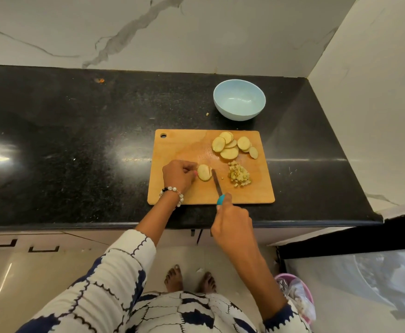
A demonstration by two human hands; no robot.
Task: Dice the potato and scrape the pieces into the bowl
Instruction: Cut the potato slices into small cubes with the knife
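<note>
A wooden cutting board (pixel 180 150) lies on the black counter. On its near left, my left hand (pixel 178 175) holds a small stack of potato slices (pixel 204 172) with curled fingertips. My right hand (pixel 232 227) grips a knife (pixel 217 182) by its teal handle, the blade resting against the right side of that stack. A pile of diced potato (pixel 238 175) sits to the right of the blade. Several round slices (pixel 232 146) lie at the board's far right. The light blue bowl (pixel 239 99) stands beyond the board and holds nothing.
The black counter (pixel 76 145) stretches to the left, with a small orange scrap (pixel 99 80) near the marble back wall. A wall closes off the right side. A pink bin (pixel 297 296) stands on the floor at lower right.
</note>
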